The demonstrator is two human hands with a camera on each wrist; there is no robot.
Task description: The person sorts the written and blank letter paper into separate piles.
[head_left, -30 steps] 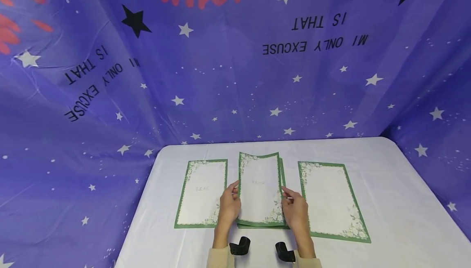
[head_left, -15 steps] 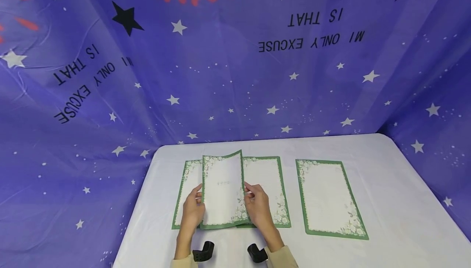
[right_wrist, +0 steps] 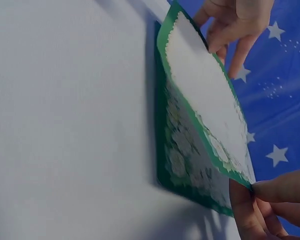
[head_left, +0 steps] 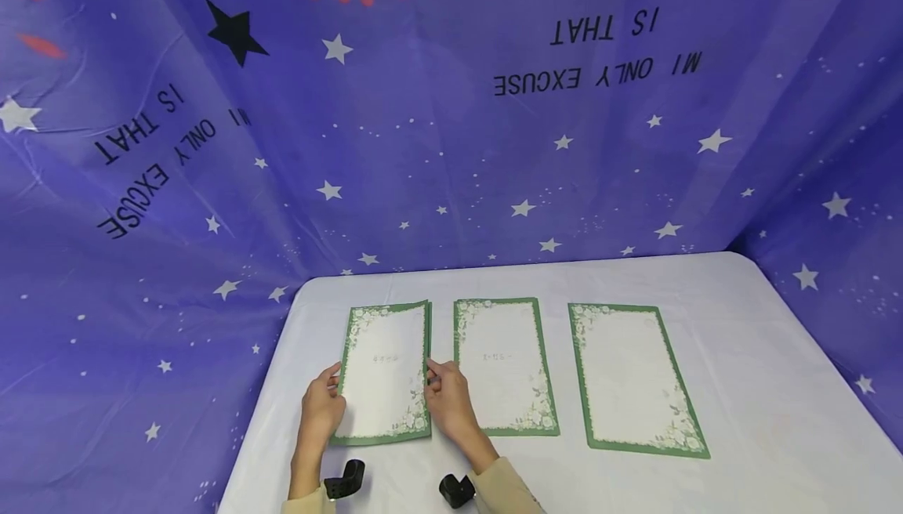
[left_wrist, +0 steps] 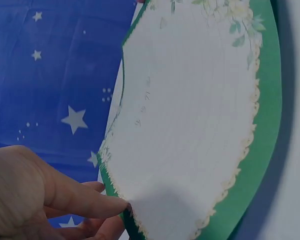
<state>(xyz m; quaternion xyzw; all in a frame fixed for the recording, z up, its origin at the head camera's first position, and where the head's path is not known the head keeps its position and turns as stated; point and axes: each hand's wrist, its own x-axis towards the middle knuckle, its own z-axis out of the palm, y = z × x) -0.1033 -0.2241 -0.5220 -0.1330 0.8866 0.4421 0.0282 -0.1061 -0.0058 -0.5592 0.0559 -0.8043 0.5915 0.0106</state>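
Nearest, beige sleeves (head_left: 504,489) lead to 2 hands set on either side of the left stack. The left hand (head_left: 322,412) pinches the left edge of the held sheet (head_left: 384,373) between thumb and fingers; the right hand (head_left: 450,404) pinches the right edge, thumb above, fingers beneath. The paper bows over a lower sheet (right_wrist: 179,162), so it is probably light, limp and easily creased; a gentle hold on both side edges seems best. To the right lie a middle sheet (head_left: 499,381) and a right-hand sheet (head_left: 635,381); a purple backdrop (head_left: 451,146) hangs farthest.
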